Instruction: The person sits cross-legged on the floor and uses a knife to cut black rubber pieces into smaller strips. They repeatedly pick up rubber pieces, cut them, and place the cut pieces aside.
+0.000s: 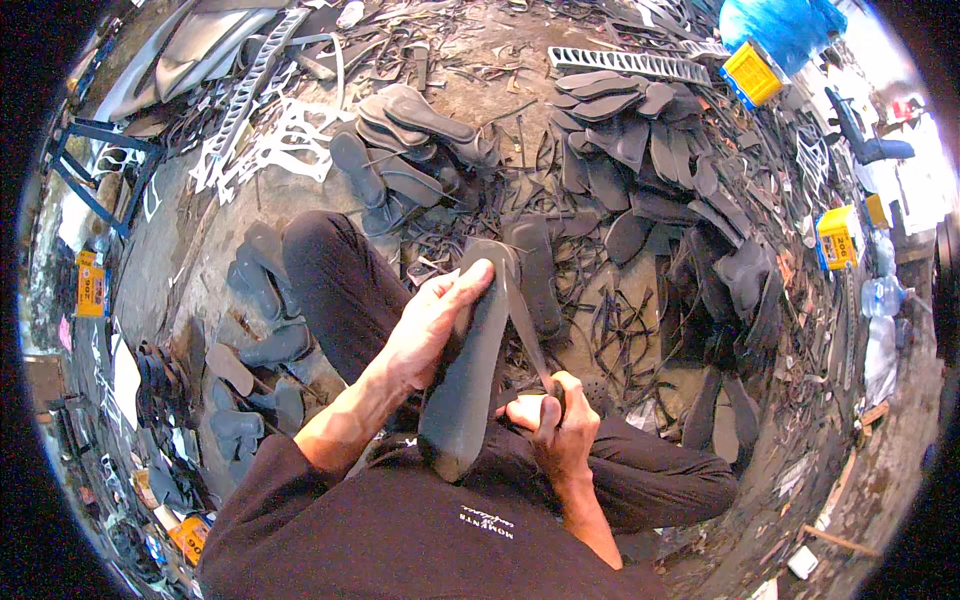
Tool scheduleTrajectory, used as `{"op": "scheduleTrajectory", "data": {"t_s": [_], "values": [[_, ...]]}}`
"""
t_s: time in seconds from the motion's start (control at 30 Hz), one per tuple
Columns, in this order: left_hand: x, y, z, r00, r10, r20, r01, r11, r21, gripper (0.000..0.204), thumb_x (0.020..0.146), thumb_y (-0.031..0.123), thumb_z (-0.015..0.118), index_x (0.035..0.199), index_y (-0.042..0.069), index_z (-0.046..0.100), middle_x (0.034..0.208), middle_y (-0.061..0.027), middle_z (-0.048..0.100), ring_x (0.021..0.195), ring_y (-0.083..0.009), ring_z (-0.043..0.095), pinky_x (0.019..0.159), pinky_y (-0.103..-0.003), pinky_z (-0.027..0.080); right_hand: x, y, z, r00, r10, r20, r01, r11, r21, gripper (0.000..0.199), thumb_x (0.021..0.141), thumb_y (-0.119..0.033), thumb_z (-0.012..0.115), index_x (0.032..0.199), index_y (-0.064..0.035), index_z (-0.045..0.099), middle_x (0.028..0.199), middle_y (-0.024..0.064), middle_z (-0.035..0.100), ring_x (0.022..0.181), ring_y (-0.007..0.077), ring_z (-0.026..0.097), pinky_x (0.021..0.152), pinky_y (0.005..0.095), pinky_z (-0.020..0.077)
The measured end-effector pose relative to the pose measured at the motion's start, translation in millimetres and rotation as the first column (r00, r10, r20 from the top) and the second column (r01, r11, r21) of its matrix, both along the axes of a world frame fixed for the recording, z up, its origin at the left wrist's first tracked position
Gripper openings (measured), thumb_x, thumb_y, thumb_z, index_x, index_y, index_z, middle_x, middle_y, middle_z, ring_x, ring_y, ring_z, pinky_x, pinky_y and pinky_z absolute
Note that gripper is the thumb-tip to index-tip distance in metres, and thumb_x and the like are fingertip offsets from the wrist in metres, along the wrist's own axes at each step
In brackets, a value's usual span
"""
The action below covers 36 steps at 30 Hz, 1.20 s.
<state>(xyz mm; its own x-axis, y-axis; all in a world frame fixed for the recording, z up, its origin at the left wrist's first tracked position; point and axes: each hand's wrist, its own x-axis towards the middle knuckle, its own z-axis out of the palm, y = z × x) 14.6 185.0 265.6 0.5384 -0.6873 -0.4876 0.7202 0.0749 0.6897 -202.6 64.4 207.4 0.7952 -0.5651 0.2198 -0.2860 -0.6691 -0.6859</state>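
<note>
My left hand (435, 325) grips a dark grey shoe sole (465, 375) along its left edge, thumb pressed on the upper face near the far end. The sole slants above my lap, with its near end by my shirt. To its right, my right hand (568, 430) is closed on the lower end of a long, thin, flat grey strip (525, 325). That strip runs up to the sole's far end and meets its edge there; whether it is a blade or trimmed material I cannot tell. Beyond the sole's right edge lies another dark sole (537, 280).
Piles of soles lie ahead at left (410, 140) and right (630, 130), with more soles (265, 290) beside my left knee. Dark offcut strips (620, 340) litter the floor. A blue frame (100, 185) stands far left; yellow boxes (838, 238) and a plastic bottle (882, 297) are at right.
</note>
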Motion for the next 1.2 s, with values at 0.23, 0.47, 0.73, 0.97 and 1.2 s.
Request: {"op": "scheduleTrajectory", "data": {"t_s": [0.23,0.47,0.73,0.97,1.2], "values": [[-13,-5,26,0.970,-0.194,0.148,0.204,0.978,-0.054,0.031,0.106,0.037,0.071,0.120,0.009,0.074,0.097,0.0055,0.074,0.080,-0.0032,0.064,0.071,-0.023,0.052,34,-49,86,0.995,0.091,0.033,-0.093,0.995,0.037,0.060,0.110,-0.059,0.049,0.110,-0.0005,0.063,0.081,0.0179,0.062,0.069,0.0339,0.064,0.064,0.0421,0.0502],[-27,-11,54,0.832,-0.430,0.352,0.460,0.888,-0.001,0.030,0.102,0.028,0.078,0.118,0.003,0.075,0.097,0.0018,0.075,0.087,-0.0065,0.065,0.079,-0.029,0.055,70,-101,155,0.838,0.525,-0.152,-0.493,0.846,0.203,0.052,0.113,-0.050,0.047,0.101,-0.0019,0.063,0.078,0.0181,0.062,0.069,0.0283,0.063,0.067,0.0401,0.0511],[45,19,9,0.491,0.817,0.302,-0.811,0.556,-0.183,0.028,0.104,0.013,0.069,0.132,0.009,0.068,0.130,-0.0120,0.071,0.113,-0.0206,0.068,0.088,-0.033,0.057,73,-108,101,0.997,0.070,0.033,-0.067,0.559,0.826,0.065,0.113,-0.064,0.033,0.102,-0.0069,0.062,0.061,-0.0052,0.047,0.048,0.0045,0.041,0.045,0.0226,0.0349],[-16,-3,-4,0.822,0.569,0.022,-0.569,0.822,-0.023,0.026,0.101,0.033,0.078,0.120,0.018,0.069,0.103,0.0020,0.072,0.084,-0.0088,0.069,0.065,-0.026,0.053,77,12,29,0.993,0.073,0.090,-0.102,0.917,0.385,0.038,0.115,-0.041,0.046,0.110,-0.0050,0.060,0.075,0.0213,0.061,0.064,0.0407,0.065,0.061,0.0482,0.0503],[-23,-5,8,0.797,0.571,-0.199,-0.600,0.786,-0.146,0.023,0.099,0.032,0.080,0.110,0.015,0.069,0.095,0.0059,0.073,0.076,-0.0033,0.069,0.063,-0.021,0.059,26,37,-14,0.995,0.068,0.077,-0.083,0.972,0.219,0.044,0.113,-0.043,0.045,0.112,-0.0013,0.058,0.072,0.0144,0.064,0.060,0.0301,0.065,0.059,0.0423,0.0478]]}}
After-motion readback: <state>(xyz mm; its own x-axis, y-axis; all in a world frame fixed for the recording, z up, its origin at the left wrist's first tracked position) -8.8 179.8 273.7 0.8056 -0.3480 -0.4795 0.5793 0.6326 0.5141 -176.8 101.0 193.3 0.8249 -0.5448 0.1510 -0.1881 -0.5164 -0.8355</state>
